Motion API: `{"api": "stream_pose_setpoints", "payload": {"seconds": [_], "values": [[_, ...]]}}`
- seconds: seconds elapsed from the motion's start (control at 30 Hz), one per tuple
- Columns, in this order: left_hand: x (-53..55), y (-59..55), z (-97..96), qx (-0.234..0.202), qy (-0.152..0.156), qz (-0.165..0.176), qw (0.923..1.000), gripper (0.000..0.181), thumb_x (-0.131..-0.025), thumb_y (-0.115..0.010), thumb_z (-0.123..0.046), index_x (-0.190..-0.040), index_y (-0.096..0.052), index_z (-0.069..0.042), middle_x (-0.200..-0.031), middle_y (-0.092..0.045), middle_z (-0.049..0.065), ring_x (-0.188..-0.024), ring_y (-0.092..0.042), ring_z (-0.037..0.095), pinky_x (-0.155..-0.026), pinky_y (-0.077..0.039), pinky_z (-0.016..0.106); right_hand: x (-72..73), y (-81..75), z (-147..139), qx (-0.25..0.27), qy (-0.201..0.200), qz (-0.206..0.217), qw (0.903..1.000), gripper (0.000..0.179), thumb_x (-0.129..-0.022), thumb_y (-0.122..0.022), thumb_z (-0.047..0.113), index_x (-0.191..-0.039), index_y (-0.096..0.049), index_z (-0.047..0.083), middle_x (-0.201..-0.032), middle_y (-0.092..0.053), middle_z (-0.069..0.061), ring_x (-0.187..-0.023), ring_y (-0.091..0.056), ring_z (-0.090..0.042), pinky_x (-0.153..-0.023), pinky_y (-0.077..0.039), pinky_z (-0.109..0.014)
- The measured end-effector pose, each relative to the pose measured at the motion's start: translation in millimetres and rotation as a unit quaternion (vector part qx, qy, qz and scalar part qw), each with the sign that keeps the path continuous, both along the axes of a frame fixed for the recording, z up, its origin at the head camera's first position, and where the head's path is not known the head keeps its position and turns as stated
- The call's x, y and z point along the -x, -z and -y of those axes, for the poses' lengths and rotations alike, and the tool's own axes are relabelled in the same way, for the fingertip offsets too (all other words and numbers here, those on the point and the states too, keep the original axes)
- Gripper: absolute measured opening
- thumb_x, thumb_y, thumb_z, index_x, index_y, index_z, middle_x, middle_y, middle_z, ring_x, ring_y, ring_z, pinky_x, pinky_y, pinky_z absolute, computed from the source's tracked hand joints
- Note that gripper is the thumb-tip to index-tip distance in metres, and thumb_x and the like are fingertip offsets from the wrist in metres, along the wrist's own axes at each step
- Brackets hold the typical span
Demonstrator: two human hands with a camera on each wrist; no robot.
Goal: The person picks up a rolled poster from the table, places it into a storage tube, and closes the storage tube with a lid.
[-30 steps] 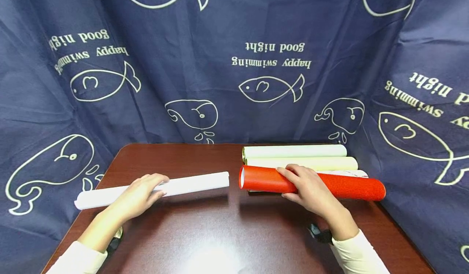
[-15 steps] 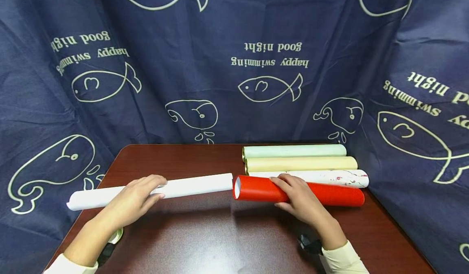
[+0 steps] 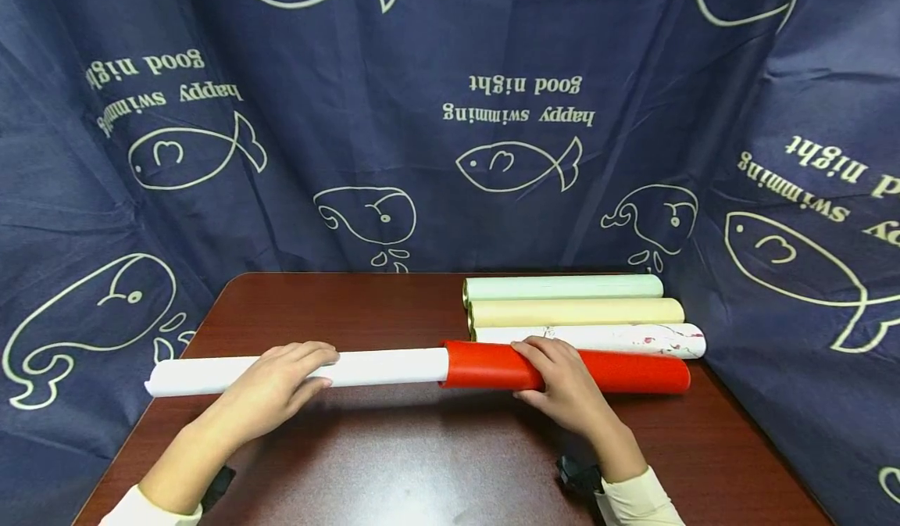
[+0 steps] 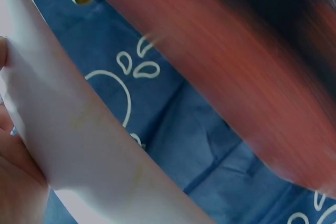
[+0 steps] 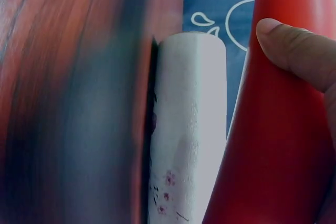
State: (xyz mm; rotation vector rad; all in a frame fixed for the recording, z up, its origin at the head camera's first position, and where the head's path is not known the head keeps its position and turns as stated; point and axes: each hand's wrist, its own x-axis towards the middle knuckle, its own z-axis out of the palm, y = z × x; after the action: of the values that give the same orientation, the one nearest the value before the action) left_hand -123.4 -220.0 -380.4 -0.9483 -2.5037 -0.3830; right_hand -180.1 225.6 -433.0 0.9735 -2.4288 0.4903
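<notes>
My left hand (image 3: 284, 381) grips a white paper roll (image 3: 394, 367) around its middle, fingers over the top and thumb on the near side. My right hand (image 3: 562, 381) holds a red tube (image 3: 633, 371) the same way. The two lie in line, level, with shadows on the table below. The white roll's right end meets the red tube's left mouth, whose rim shows above and below it; how deep it sits inside is hidden. In the right wrist view, the thumb (image 5: 294, 51) presses along the red tube's side.
Behind the red tube, a white roll with a floral print (image 3: 654, 340), a cream roll (image 3: 576, 312) and a pale green roll (image 3: 562, 287) lie side by side on the brown table (image 3: 337, 307). A dark blue fish-print curtain (image 3: 394, 119) hangs around the table.
The red tube has come down and left from over the other rolls, uncovering the floral one. The white roll has levelled out, and its right end now meets the red tube's mouth.
</notes>
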Motion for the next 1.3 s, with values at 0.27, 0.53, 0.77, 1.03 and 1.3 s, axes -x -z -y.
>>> {"api": "stream_pose_setpoints", "payload": {"seconds": [0.27,0.53,0.77,1.03,1.3], "values": [[9.6,3.1,-31.2,0.011,-0.004,0.032,0.9994,0.034,-0.088,-0.076,-0.021,-0.119,-0.066,-0.013,-0.119,-0.065,-0.002,-0.109,-0.064,0.020,-0.087,-0.051,0.048,-1.4,4.4,6.3,0.019,0.016,0.015,0.9996,0.073,-0.059,-0.095,0.021,-0.125,-0.064,0.015,-0.120,-0.062,-0.007,-0.110,-0.058,-0.029,-0.096,-0.043,-0.049],[14.2,5.7,-79.9,0.020,0.003,-0.005,0.9998,0.033,-0.085,-0.080,-0.026,-0.114,-0.068,-0.016,-0.114,-0.066,-0.001,-0.102,-0.064,0.022,-0.083,-0.051,0.045,-3.9,8.7,12.5,0.018,0.012,0.012,0.9997,0.072,-0.060,-0.094,0.024,-0.125,-0.064,0.015,-0.121,-0.062,-0.005,-0.112,-0.057,-0.027,-0.097,-0.042,-0.047],[16.3,20.2,-119.3,0.011,-0.010,-0.033,0.9993,0.034,-0.082,-0.082,-0.027,-0.112,-0.069,-0.017,-0.113,-0.068,0.003,-0.103,-0.064,0.023,-0.085,-0.051,0.044,-4.8,12.1,16.1,0.025,0.008,0.008,0.9996,0.072,-0.059,-0.095,0.024,-0.124,-0.064,0.016,-0.121,-0.062,-0.004,-0.112,-0.057,-0.027,-0.097,-0.042,-0.048],[14.9,16.3,-124.3,-0.012,0.009,-0.020,0.9997,0.035,-0.080,-0.082,-0.025,-0.111,-0.068,-0.014,-0.115,-0.068,0.003,-0.109,-0.062,0.021,-0.091,-0.050,0.043,-4.5,11.5,16.1,0.026,0.013,0.004,0.9996,0.072,-0.059,-0.095,0.023,-0.124,-0.064,0.016,-0.121,-0.061,-0.004,-0.113,-0.057,-0.026,-0.098,-0.041,-0.047],[-5.6,1.2,-81.6,0.055,-0.020,-0.036,0.9976,0.056,-0.068,-0.091,-0.026,-0.116,-0.066,-0.011,-0.121,-0.064,0.010,-0.112,-0.059,0.031,-0.098,-0.045,0.053,-4.5,14.1,16.7,0.020,0.015,0.008,0.9997,0.072,-0.059,-0.095,0.024,-0.124,-0.065,0.016,-0.122,-0.061,-0.004,-0.113,-0.057,-0.026,-0.097,-0.042,-0.047]]}}
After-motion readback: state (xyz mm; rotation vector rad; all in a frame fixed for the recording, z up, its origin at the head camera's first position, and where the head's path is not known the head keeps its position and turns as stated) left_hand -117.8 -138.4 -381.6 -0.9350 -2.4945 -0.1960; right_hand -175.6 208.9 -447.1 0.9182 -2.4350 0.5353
